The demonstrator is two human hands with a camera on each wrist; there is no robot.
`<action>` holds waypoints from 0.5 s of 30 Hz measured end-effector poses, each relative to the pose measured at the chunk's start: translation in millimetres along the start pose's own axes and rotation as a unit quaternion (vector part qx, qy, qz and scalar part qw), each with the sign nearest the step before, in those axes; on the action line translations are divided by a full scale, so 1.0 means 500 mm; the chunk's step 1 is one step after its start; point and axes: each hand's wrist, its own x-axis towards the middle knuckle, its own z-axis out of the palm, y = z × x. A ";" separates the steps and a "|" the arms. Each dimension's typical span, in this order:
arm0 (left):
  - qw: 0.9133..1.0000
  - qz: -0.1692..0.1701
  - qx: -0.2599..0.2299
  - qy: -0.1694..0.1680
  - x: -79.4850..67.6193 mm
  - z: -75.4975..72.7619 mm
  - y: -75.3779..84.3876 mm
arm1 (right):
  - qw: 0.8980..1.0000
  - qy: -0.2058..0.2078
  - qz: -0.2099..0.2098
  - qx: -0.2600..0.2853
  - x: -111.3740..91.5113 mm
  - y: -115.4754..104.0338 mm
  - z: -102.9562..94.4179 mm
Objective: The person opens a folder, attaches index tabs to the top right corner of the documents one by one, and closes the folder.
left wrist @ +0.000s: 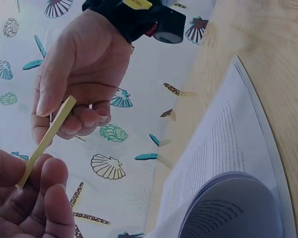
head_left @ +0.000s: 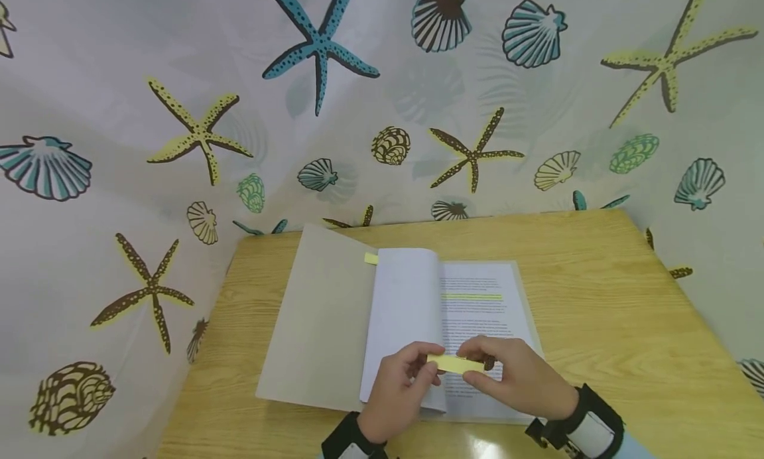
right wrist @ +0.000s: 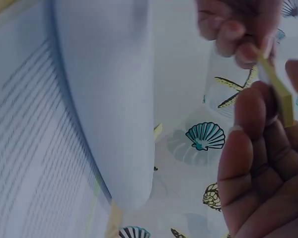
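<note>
Above the lower part of an open booklet (head_left: 407,306), both hands hold a thin pad of yellow sticky notes (head_left: 456,364). The left hand (head_left: 398,383) pinches the pad's left end between thumb and fingers. At the other end, the right hand (head_left: 525,376) has its thumb and curled fingers about the pad. Edge-on in the left wrist view, the pad (left wrist: 48,139) spans the two hands. Fingers of the right hand touch it in the right wrist view, where the thumb appears slightly apart. The booklet's right page (head_left: 477,326) bears printed text and a yellow highlighted line.
The booklet's grey cover (head_left: 322,320) is folded out to the left, with a turned page curling up beside it. A yellow tab (head_left: 371,258) sticks out at that page's top. Under everything lies a wooden table (head_left: 603,300), before a shell-patterned cloth (head_left: 358,127).
</note>
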 end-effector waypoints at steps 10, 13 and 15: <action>0.995 0.032 0.080 0.044 0.011 0.006 0.007 | 0.973 0.010 0.157 0.167 0.004 -0.005 -0.016; 0.995 0.038 0.085 0.044 0.012 0.008 0.010 | 0.965 0.006 0.180 0.192 0.005 -0.005 -0.014; 0.994 0.039 0.087 0.044 0.012 0.009 0.011 | 0.963 0.009 0.186 0.195 0.004 -0.004 -0.012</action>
